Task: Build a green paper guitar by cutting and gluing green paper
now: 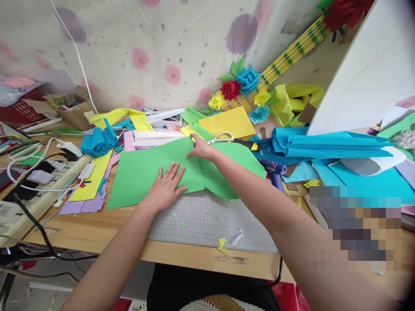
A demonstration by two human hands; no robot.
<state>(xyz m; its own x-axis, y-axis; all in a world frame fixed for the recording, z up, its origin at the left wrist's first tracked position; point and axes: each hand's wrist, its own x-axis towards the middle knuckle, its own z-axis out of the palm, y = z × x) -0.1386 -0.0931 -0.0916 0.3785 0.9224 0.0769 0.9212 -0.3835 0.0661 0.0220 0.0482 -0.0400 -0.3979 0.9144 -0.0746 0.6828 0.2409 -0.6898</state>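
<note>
A large sheet of green paper (139,172), creased near its middle, lies partly over a grey cutting mat (194,224). My left hand (166,188) rests flat on the sheet left of the crease, fingers spread. Reaching across to the sheet's far edge, my right hand (201,149) touches the paper at the top of the crease, with thumb and forefinger apart; its other fingers are partly hidden. Scissors (223,137) with pale handles lie just beyond that hand. A yellow-and-black tool (254,147) and a purple glue gun (275,169) are to the right.
Folded blue crepe paper (327,144) lies at the right, below a leaning white board (359,73). A yellow paper guitar neck (292,54) with paper flowers leans at the back. Power strips (39,194) with cables line the left side. Yellow scraps (221,243) lie near the front edge.
</note>
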